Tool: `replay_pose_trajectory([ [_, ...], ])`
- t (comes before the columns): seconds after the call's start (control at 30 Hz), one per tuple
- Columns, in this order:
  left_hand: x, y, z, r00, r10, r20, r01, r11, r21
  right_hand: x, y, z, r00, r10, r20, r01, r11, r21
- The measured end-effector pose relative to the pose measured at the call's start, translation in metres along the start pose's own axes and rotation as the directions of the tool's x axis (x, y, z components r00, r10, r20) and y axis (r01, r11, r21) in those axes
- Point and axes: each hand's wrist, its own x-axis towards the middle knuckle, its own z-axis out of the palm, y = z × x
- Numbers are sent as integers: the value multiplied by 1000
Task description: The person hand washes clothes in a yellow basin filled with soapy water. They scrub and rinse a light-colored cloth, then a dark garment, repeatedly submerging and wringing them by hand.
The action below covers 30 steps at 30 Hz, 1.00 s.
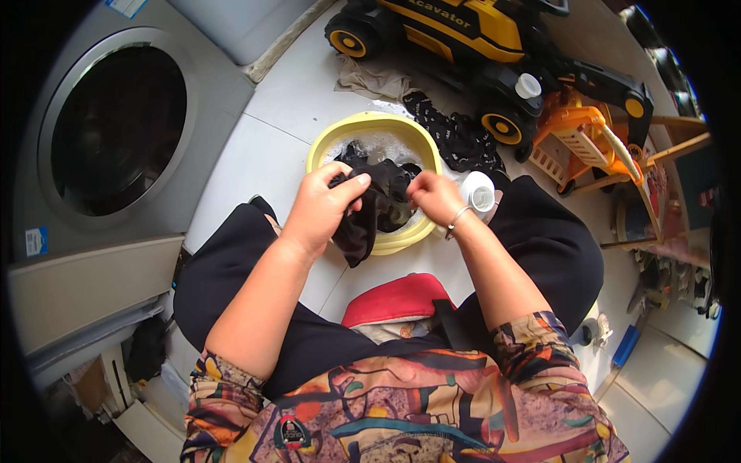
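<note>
A yellow plastic basin (431,136) with sudsy water stands on the tiled floor between my legs. My left hand (333,194) grips a black cloth (362,223) between thumb and fingers over the basin's near left side, and part of the cloth hangs over the rim. More dark fabric lies bunched in the suds. My right hand (434,194) is at the basin's right rim with its fingers curled; it is blurred, and whether it holds fabric cannot be told. A white open-mouthed plastic bottle (479,192) stands just right of the basin, beside my right wrist.
A front-loading washing machine (127,133) is at left. Beyond the basin lie a beige cloth (370,78) and a patterned black cloth (457,136). A yellow and black toy excavator (463,29) and an orange toy cart (579,142) are at upper right. A red padded item (399,298) is between my legs.
</note>
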Motion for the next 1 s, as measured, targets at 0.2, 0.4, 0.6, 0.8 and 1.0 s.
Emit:
replay_pose_trajectory([
  [0.2, -9, 12, 0, 996, 62, 64, -50, 983, -178, -14, 3, 39, 1000, -1, 14, 4, 958, -286],
  [0.4, -16, 21, -2, 985, 144, 90, -119, 964, -239, 1, 24, 40, 985, -39, -167, 9, 985, -173],
  [0.6, 0, 8, -5, 991, 106, -77, -117, 980, -161, 1, -5, 17, 952, -94, -292, 203, 907, 369],
  [0.8, 19, -22, -11, 995, 75, -64, -81, 992, -92, -28, -79, -8, 929, -249, -274, 371, 602, 707],
  [1.0, 23, -28, 1, 986, -154, -67, 132, 957, -258, -39, -91, 4, 845, -380, -376, 524, 731, 438],
])
